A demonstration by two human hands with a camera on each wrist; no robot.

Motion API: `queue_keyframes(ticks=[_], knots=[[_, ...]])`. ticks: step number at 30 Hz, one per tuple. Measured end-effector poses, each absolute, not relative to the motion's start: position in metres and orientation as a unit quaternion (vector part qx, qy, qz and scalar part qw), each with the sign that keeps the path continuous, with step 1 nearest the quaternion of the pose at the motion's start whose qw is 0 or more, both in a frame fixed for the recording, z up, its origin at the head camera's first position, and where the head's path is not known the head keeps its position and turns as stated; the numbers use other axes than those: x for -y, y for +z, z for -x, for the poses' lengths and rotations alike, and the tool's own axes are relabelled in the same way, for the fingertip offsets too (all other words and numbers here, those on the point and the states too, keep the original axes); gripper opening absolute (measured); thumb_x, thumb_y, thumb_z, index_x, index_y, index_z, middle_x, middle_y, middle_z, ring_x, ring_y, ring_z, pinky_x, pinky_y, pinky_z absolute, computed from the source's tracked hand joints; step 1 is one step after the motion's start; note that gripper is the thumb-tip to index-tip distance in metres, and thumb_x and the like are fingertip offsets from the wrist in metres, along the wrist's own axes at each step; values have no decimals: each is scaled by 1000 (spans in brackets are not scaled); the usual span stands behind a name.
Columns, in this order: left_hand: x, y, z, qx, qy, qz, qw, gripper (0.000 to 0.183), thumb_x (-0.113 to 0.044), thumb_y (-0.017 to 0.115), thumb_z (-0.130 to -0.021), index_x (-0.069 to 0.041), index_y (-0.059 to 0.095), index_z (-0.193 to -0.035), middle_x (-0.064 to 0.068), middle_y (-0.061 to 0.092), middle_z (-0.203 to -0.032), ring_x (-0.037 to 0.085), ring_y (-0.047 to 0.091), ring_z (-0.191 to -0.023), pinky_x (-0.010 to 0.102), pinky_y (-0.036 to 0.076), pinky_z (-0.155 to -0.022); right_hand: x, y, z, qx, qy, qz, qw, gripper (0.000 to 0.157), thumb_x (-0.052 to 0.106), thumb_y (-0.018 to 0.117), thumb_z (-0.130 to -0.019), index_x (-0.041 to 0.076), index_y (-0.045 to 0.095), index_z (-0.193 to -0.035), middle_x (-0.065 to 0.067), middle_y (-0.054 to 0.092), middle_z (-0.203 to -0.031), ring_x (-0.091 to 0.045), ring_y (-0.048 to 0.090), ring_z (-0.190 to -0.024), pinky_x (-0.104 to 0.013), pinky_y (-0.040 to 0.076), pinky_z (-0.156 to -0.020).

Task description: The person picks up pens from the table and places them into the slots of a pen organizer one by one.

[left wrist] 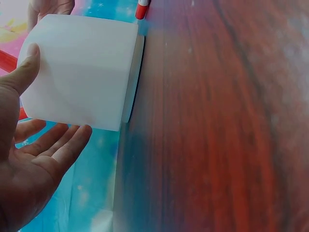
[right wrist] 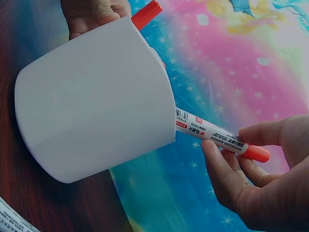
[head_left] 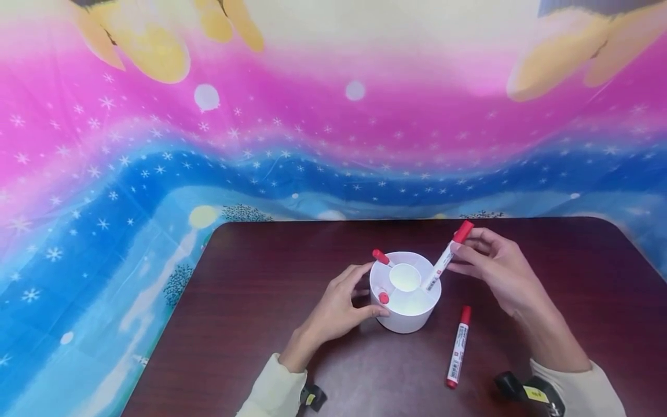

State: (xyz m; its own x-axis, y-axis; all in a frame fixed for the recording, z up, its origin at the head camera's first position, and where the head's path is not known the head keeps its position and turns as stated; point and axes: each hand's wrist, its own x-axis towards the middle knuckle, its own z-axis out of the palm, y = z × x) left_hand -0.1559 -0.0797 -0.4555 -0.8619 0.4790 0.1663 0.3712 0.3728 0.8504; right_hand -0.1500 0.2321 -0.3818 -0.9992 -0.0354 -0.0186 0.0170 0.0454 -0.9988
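Observation:
A white round pen holder with a central cup and divided outer compartments stands on the table. My left hand steadies it from the left, thumb on the near side and fingers toward the far side. Between the thumb and fingers of my right hand is a red-capped whiteboard marker, pinched near its cap. It leans to the right, its lower end inside the holder's right side. Two more red-tipped markers stand in left compartments, one with its red end above the far rim, the other red end lower and nearer.
Another red-capped marker lies on the dark wooden table, right of the holder and near my right forearm. A colourful printed cloth hangs behind the table's far edge. Both wrists wear black camera mounts.

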Motion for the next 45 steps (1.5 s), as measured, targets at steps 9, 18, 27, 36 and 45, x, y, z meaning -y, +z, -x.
queue_keyframes(ticks=[9,18,27,36,45], knots=[[79,-458,155,-818,515,-244,71,92,-32,95,-83,-25,47,-161,-4,59,-146,15,66,-132,26,59,-104,-231,-386,151,-699,-714,14,25,20,11,73,-103,11,64,-121,4,74,-103,-11,77,-93,-29,67,-83],[79,-458,156,-812,524,-246,74,91,-31,94,-84,-25,47,-161,-3,60,-145,17,67,-130,28,60,-104,-229,-388,152,-711,-703,21,25,20,11,72,-104,10,64,-122,4,74,-105,-10,77,-95,-29,67,-83],[79,-457,156,-809,528,-244,79,90,-30,94,-84,-25,47,-160,-2,60,-145,19,68,-131,27,59,-105,-225,-389,152,-735,-678,7,27,25,14,73,-104,9,61,-125,5,71,-104,-9,75,-95,-31,67,-84],[78,-458,156,-813,525,-240,78,91,-31,95,-83,-25,47,-160,-2,60,-144,18,66,-132,27,59,-105,-218,-390,153,-764,-644,9,27,39,12,70,-105,-3,56,-138,4,69,-109,-7,75,-96,-30,67,-86],[78,-457,155,-817,518,-244,75,91,-33,94,-83,-27,46,-161,-3,60,-145,15,66,-132,27,59,-105,-215,-395,155,-778,-628,12,26,45,14,70,-105,-7,53,-142,3,67,-111,-3,74,-96,-24,66,-86]])
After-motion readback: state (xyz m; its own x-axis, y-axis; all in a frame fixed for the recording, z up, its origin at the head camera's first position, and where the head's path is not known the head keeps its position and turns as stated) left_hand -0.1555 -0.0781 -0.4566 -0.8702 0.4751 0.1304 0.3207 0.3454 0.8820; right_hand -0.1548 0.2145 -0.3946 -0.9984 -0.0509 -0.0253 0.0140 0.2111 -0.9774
